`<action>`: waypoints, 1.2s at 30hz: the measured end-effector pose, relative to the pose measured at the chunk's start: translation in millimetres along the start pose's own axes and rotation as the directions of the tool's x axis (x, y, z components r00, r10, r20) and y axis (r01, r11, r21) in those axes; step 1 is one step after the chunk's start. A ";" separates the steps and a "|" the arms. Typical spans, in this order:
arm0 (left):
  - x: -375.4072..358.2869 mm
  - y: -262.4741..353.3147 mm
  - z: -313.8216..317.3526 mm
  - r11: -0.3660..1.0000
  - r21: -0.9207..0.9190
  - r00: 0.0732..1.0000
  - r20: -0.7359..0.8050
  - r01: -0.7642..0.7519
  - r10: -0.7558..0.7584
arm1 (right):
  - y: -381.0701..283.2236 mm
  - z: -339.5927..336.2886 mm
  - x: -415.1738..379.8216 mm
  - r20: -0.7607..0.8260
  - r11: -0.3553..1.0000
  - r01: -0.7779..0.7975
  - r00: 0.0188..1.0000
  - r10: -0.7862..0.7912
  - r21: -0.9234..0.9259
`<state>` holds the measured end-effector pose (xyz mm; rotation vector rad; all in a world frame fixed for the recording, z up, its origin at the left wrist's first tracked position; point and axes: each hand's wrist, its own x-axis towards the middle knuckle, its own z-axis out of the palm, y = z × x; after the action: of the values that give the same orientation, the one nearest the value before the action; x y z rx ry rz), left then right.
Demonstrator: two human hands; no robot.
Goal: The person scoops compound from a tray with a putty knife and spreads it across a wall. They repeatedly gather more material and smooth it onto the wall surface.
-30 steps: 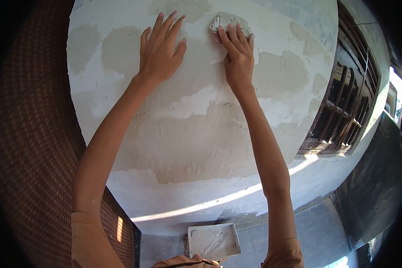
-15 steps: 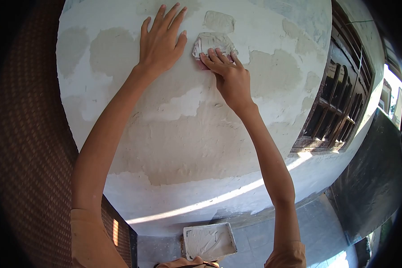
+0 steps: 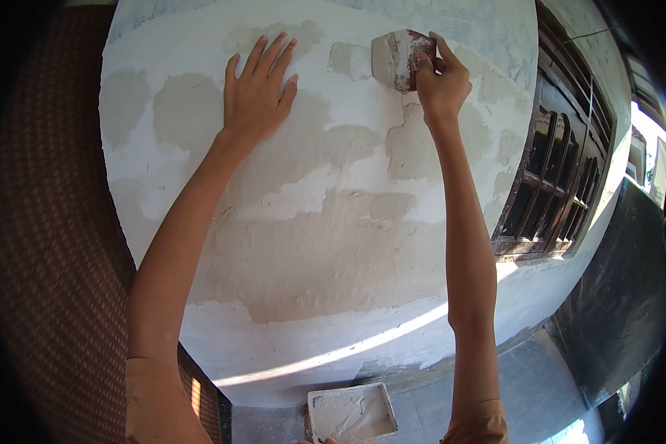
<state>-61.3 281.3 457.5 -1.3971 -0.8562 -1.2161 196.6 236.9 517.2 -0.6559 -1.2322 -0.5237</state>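
Note:
My left hand (image 3: 257, 96) lies flat against the white wall (image 3: 303, 185), its fingers spread and nothing in it. To the right, my right hand (image 3: 444, 80) grips a dark red scraper plate (image 3: 405, 61) by its right edge. Pale wet paste coats much of the plate, which is tilted on edge at the wall's upper part. A small patch of paste (image 3: 348, 61) sits just left of the plate. Larger grey-beige patches cover the middle of the wall below both hands.
A tray of pale paste (image 3: 351, 413) stands low at the bottom centre, on the grey tiled floor (image 3: 436, 396). A woven brown panel (image 3: 48, 222) runs along the left. At the right are a dark wooden window (image 3: 555, 170) and a black sheet (image 3: 607, 288).
My right hand and the plate have moved right and slightly up, and the plate has turned from lying flat under the fingers to a side-on grip. My left hand stays on the wall.

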 end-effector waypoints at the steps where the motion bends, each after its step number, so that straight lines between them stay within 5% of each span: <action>1: 0.6 -0.6 -0.1 1.000 0.003 1.000 0.001 -0.004 0.004 | 5.0 -7.0 4.9 -0.074 0.999 -0.033 0.997 0.031 -0.017; 4: 2.1 2.9 1.0 1.000 -0.022 1.000 -0.006 0.014 -0.014 | -3.3 -18.0 8.3 -0.198 0.991 -0.087 0.975 0.106 0.106; 6: 2.1 3.7 0.1 1.000 -0.022 0.999 -0.026 0.018 -0.019 | -18.2 2.1 4.3 -0.087 0.985 -0.026 0.995 0.042 0.173; 8: 2.1 4.0 -0.8 0.999 -0.036 0.999 -0.029 0.021 -0.022 | -32.2 25.1 -5.2 0.109 0.999 -0.017 0.994 0.012 0.043; 10: 3.0 3.5 0.6 0.999 -0.046 0.999 -0.038 0.015 -0.017 | -26.3 31.7 -4.4 0.092 1.000 -0.010 0.996 0.010 0.003; 16: 1.9 6.0 4.3 0.995 -0.088 0.997 -0.062 0.050 -0.056 | -3.5 -5.7 22.3 -0.247 1.000 0.025 0.969 -0.027 -0.011; 20: 1.8 5.8 4.0 0.994 -0.098 0.996 -0.077 0.047 -0.055 | -37.8 39.4 1.5 0.033 0.993 0.053 0.998 -0.057 0.107; 24: 1.9 2.1 6.1 0.991 -0.130 0.995 -0.089 0.025 -0.037 | -0.4 13.9 30.9 -0.094 0.995 -0.011 0.996 0.001 -0.100; 28: 3.0 5.1 6.2 0.992 -0.119 0.994 -0.092 0.047 -0.059 | -12.0 -3.3 33.6 -0.278 0.999 -0.042 0.959 0.045 0.014; 32: 1.9 7.5 6.3 0.993 -0.104 0.994 -0.084 0.054 -0.063 | -25.5 48.1 10.9 0.036 0.989 0.124 0.991 -0.127 0.074; 34: 4.5 4.8 4.8 0.994 -0.092 0.995 -0.081 0.049 -0.057 | -1.0 27.1 25.3 -0.085 0.978 0.105 0.989 -0.122 -0.182; 36: 3.7 6.2 3.9 0.994 -0.091 0.997 -0.049 0.059 -0.064 | 9.0 -3.2 33.6 -0.176 0.993 -0.114 0.977 0.119 0.038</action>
<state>-53.7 283.5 459.8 -1.4127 -0.8228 -1.3465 213.6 240.6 547.5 -0.6399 -1.0250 -0.4564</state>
